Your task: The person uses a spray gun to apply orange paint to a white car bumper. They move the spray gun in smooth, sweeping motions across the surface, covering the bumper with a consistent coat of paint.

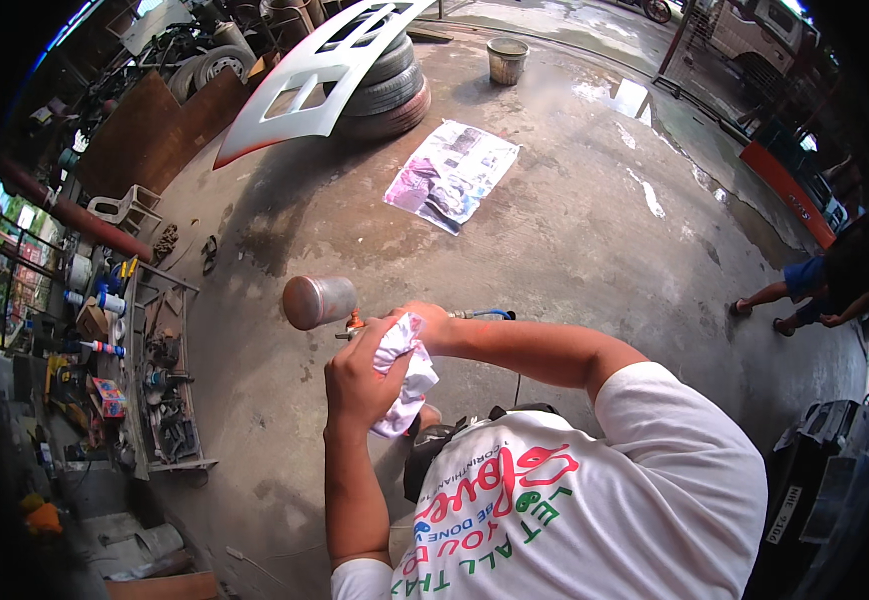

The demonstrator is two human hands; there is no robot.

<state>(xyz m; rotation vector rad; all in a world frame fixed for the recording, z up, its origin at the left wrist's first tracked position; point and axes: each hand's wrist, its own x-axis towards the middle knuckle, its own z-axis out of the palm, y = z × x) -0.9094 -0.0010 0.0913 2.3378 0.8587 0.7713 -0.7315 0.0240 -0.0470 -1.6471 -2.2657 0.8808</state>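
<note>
Head view: two hands (361, 378) (428, 324) hold one cloth (417, 382), one spray gun (323, 302).

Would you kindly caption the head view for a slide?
Left hand holding a pink-and-white cloth, right hand gripping a spray gun, over a concrete floor.

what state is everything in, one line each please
left hand, closed on the cloth
right hand, closed on the spray gun, partly hidden
white cloth, bunched, pink-marked
spray gun, held up, hose attached
metal cup, on the gun, contents not visible
white panel, resting on tyres
tyres, stacked
printed sheet, spread out
bucket, upright
concrete floor, wet in patches
</note>
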